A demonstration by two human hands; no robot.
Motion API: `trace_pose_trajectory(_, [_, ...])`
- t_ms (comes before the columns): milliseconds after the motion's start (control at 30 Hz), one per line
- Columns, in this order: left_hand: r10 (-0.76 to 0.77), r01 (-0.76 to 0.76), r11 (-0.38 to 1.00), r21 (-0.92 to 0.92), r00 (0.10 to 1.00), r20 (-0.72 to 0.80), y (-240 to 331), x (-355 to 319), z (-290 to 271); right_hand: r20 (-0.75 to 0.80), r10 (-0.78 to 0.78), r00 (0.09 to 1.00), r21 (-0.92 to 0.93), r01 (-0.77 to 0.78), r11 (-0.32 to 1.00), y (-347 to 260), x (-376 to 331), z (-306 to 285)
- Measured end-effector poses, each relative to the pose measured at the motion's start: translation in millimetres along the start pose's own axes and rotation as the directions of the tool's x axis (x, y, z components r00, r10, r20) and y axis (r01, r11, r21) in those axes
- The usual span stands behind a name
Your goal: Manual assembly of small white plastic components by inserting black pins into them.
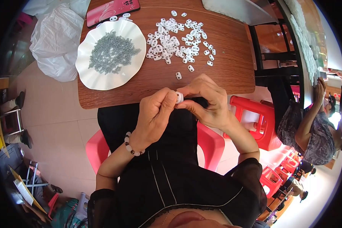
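Note:
A small white plastic cord lock point(179, 98) with holes in its face is pinched between both hands just off the near edge of the table. My left hand point(152, 116) grips its left side with thumb and curled fingers. From the other side, my right hand point(209, 100) holds it between thumb and index finger. Beyond them a white wavy-rimmed plate point(84, 57) carries a heap of small grey metal springs point(112, 53). Many white two-holed plastic pieces point(171, 41) lie loose to its right. Two single pieces point(179, 75) sit nearest my hands.
The brown wooden table point(231, 57) holds a pink phone point(112, 11) at the far left, with a few white oval parts beside it. A white plastic bag point(57, 41) hangs at the left. Red stools point(254, 121) and a person point(311, 133) at another table are on the right.

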State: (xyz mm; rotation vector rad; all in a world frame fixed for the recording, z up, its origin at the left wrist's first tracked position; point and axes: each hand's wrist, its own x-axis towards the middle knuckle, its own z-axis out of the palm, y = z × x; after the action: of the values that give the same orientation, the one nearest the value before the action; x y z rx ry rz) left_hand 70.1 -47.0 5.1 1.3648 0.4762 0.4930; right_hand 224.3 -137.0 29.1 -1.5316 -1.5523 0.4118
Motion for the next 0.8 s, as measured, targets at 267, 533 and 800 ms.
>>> trace_pose_trajectory(267, [-0.036,0.04,0.997,-0.067,0.997,0.062,-3.4,2.8,-3.7,-0.097,-0.008,0.995,0.053,0.013,0.999,7.7,-5.8,3.0])
trace_pose_trajectory(533, [0.075,-0.076,0.995,0.065,0.997,0.019,-5.4,9.5,2.3,-0.109,0.031,0.994,0.052,-0.025,0.998,4.5,-3.3,1.7])
trace_pose_trajectory(800, [0.042,-0.043,0.998,0.047,0.998,0.041,-5.1,27.0,10.5,-0.068,0.107,0.992,-0.029,-0.109,0.994,13.1,2.8,-19.3])
